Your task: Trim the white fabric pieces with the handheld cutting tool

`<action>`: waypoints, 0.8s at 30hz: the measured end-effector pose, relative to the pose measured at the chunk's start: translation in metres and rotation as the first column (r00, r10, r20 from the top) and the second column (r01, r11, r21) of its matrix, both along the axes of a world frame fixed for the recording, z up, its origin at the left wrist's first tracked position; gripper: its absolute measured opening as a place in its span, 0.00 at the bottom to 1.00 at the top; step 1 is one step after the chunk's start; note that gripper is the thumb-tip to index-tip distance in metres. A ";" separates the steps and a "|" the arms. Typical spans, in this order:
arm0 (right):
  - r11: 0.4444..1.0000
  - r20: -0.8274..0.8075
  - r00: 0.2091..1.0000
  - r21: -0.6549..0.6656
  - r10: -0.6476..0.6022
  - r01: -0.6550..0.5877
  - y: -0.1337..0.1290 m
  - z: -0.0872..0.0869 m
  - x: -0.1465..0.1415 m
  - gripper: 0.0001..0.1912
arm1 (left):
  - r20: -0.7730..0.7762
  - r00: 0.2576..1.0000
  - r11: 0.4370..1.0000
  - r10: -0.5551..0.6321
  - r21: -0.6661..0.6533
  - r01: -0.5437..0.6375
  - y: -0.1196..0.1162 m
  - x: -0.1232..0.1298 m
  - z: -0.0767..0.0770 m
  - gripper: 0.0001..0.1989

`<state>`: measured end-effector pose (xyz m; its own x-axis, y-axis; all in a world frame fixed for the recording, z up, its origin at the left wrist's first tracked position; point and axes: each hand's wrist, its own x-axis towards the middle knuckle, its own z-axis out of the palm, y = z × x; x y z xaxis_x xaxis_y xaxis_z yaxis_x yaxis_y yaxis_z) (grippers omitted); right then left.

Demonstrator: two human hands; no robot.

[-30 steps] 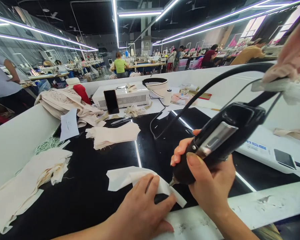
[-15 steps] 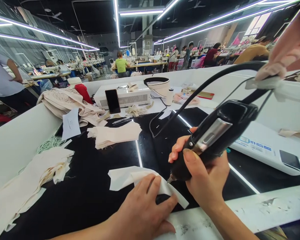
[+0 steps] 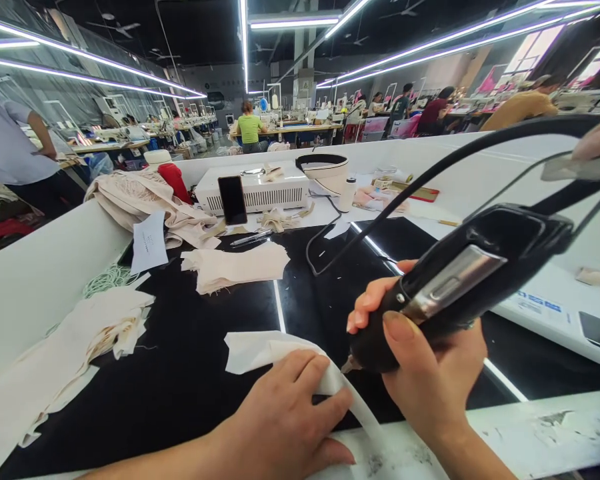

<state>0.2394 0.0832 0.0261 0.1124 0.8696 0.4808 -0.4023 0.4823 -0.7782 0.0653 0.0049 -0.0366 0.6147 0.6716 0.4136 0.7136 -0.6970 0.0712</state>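
Note:
My right hand (image 3: pixel 430 370) is wrapped round a black corded hand tool (image 3: pixel 460 287) with a metal plate on its side. The tool's narrow metal tip (image 3: pixel 349 365) points down at the edge of a cream fabric piece (image 3: pixel 250 351). My left hand (image 3: pixel 295 407) lies over that fabric, its fingers lying on it and the thumb spread apart, pressing it to the black work surface (image 3: pixel 180 373). A narrow pale strip (image 3: pixel 367 417) curves from beside the tip toward the near white edge; its end is blurred.
Cream fabric stacks lie ahead (image 3: pixel 240 263) and at left (image 3: pixel 65 353). Behind them stand a phone (image 3: pixel 233 200), a vented white box (image 3: pixel 275 190) and a white bottle (image 3: pixel 347 195). The tool's cable (image 3: pixel 430 163) arches to the right. Several people work beyond the white wall.
The tool's back end has swung right and slightly down, with its tip still by the fabric edge. The strip reaches nearer the front edge. My left hand stays on the fabric.

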 end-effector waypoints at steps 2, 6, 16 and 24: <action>1.000 -0.018 1.000 0.007 -0.003 0.003 0.003 0.002 -0.002 0.25 | 0.012 1.000 1.000 0.002 0.003 -0.002 0.000 0.001 -0.002 0.34; 1.000 -0.004 1.000 0.018 0.018 -0.018 0.008 0.001 -0.006 0.25 | 0.051 0.999 0.999 0.002 0.039 -0.004 0.000 0.002 -0.002 0.30; 0.999 -0.001 1.000 0.035 -0.001 0.001 0.014 0.002 -0.009 0.22 | 0.018 0.999 0.996 0.031 -0.086 -0.030 -0.001 0.002 0.005 0.30; 0.998 -0.004 0.999 0.038 0.042 -0.042 0.017 -0.002 -0.013 0.23 | 0.026 0.999 0.998 0.031 -0.053 -0.029 0.001 0.004 0.001 0.31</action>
<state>0.2259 0.1004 0.0244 0.0782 0.8549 0.5128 -0.4266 0.4936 -0.7579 0.0688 0.0060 -0.0360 0.5834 0.7109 0.3928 0.7314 -0.6701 0.1265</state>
